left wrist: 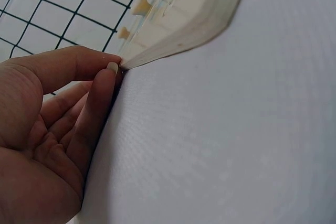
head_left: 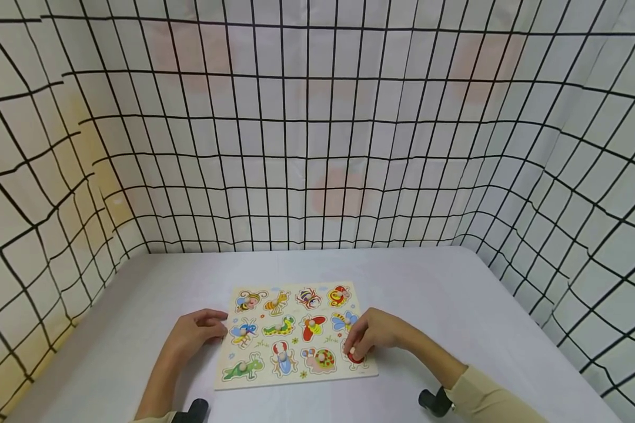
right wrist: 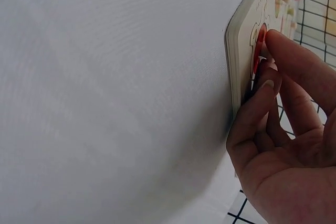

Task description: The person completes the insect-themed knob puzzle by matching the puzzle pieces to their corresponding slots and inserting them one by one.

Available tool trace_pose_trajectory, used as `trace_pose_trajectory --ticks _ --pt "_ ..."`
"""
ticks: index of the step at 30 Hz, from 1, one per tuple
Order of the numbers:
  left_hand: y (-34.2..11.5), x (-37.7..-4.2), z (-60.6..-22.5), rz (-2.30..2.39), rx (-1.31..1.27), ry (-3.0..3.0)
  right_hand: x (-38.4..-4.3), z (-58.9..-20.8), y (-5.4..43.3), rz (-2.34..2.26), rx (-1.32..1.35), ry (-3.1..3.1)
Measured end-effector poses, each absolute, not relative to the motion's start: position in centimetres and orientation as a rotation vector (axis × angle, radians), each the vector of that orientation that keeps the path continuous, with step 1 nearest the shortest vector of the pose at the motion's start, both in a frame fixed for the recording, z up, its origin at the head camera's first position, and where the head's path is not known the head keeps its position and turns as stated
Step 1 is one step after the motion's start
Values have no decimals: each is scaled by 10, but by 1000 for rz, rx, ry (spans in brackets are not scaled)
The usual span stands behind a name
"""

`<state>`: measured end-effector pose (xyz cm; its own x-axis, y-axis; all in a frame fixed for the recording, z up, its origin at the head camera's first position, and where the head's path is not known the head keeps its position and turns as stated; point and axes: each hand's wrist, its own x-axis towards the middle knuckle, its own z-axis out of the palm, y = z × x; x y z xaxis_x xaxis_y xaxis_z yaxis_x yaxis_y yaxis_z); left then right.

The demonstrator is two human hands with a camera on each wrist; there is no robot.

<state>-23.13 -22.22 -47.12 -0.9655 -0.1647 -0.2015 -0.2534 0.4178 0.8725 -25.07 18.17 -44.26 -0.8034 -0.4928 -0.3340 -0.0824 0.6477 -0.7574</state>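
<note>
A wooden peg puzzle board [head_left: 270,382] with colourful insect pieces lies flat on the white table. At its lower right corner my right hand [head_left: 376,332] pinches the knob of a red puzzle piece [right wrist: 259,48] between thumb and fingers; the piece sits at its outlined place on the board, partly hidden by the fingers. My left hand [head_left: 193,335] lies along the board's left edge, thumb and fingers loosely bent. In the left wrist view its fingertips [left wrist: 111,69] are right at the board's edge. The other pieces, such as the snail [head_left: 323,358] and the green grasshopper [head_left: 243,368], lie in their outlines.
White cloth covers the table [head_left: 418,282] around the board. Black wire grid [head_left: 307,158] rises at the back and both sides, with pale sheeting behind it. Dark wrist devices [head_left: 435,402] show at both sleeves.
</note>
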Motion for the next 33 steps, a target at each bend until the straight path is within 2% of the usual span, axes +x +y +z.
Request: trace_pose_trajectory --ticks 24,33 --pt "-226 -236 -470 1555 -381 2577 -250 -443 179 -1136 -433 2297" --pt "-237 -239 -461 1506 -264 2494 -252 -440 177 -1073 -477 2321"
